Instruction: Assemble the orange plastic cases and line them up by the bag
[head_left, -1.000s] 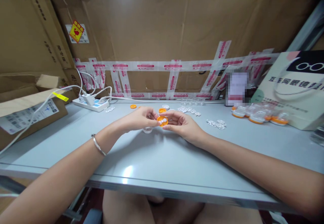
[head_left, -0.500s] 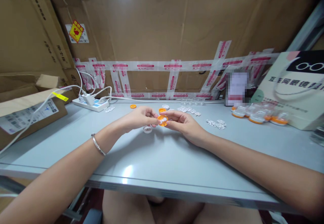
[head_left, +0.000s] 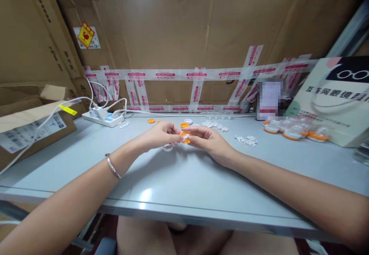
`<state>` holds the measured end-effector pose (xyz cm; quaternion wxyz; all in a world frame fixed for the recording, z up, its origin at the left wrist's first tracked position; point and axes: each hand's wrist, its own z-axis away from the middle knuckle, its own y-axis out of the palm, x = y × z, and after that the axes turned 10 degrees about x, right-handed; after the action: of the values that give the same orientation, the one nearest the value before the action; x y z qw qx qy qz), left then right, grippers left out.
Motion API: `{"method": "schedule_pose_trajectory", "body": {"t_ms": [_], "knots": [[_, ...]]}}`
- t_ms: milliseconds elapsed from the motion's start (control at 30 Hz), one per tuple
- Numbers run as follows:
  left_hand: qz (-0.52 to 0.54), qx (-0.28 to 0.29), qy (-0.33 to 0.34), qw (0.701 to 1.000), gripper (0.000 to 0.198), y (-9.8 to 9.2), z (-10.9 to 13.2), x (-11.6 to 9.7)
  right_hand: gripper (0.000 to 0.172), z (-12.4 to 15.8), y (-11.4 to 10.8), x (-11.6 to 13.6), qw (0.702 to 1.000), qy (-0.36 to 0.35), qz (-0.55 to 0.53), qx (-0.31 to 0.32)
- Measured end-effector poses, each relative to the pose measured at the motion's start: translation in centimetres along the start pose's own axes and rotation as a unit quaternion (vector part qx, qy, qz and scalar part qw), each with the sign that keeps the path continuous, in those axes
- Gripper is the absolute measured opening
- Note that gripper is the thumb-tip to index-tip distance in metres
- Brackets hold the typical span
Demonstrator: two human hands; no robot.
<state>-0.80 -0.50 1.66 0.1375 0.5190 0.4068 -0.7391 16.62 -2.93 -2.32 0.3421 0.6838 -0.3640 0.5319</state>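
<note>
Both hands meet over the middle of the grey table (head_left: 178, 178). My left hand (head_left: 161, 134) and my right hand (head_left: 206, 139) pinch one small orange round piece (head_left: 185, 137) with white inserts between their fingertips. A silver bracelet (head_left: 112, 165) circles my left wrist. Just below my left fingers a small clear round cap (head_left: 167, 147) lies on the table. Behind the hands lie loose orange rings (head_left: 151, 121) and small white plastic parts (head_left: 213, 125).
A white power strip (head_left: 102, 117) with cables sits at the back left beside cardboard boxes (head_left: 29, 124). Finished orange-and-clear pieces (head_left: 291, 132) stand in a row at the back right, in front of a white printed bag (head_left: 334, 97). More white parts (head_left: 248, 141) lie right of centre.
The orange piece has been turned a little between my fingertips. Both hands stay in the same place.
</note>
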Motion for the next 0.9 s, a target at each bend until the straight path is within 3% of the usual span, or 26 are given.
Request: {"method": "schedule_pose_trajectory", "body": {"t_ms": [467, 600, 733, 833, 900], "knots": [[-0.014, -0.001, -0.034, 0.999, 0.023, 0.14, -0.02, -0.18, 0.027, -0.19, 0.05, 0.00, 0.997, 0.061, -0.030, -0.045], [-0.058, -0.018, -0.029, 0.998, 0.024, -0.07, -0.23, 0.12, 0.036, -0.23, -0.20, -0.17, 0.998, 0.059, -0.019, -0.016], [-0.160, -0.080, 0.034, 0.983, 0.022, -0.12, -0.28, 0.07, 0.041, -0.29, -0.46, -0.55, 0.998, 0.051, 0.016, -0.015], [-0.257, -0.129, 0.126, 0.949, 0.018, 0.07, -0.07, -0.30, 0.040, -0.29, -0.53, -0.62, 0.998, 0.056, 0.009, -0.019], [-0.307, -0.126, 0.167, 0.928, 0.014, 0.30, 0.05, -0.48, 0.040, -0.27, -0.50, -0.57, 0.999, 0.051, 0.006, -0.005]]}}
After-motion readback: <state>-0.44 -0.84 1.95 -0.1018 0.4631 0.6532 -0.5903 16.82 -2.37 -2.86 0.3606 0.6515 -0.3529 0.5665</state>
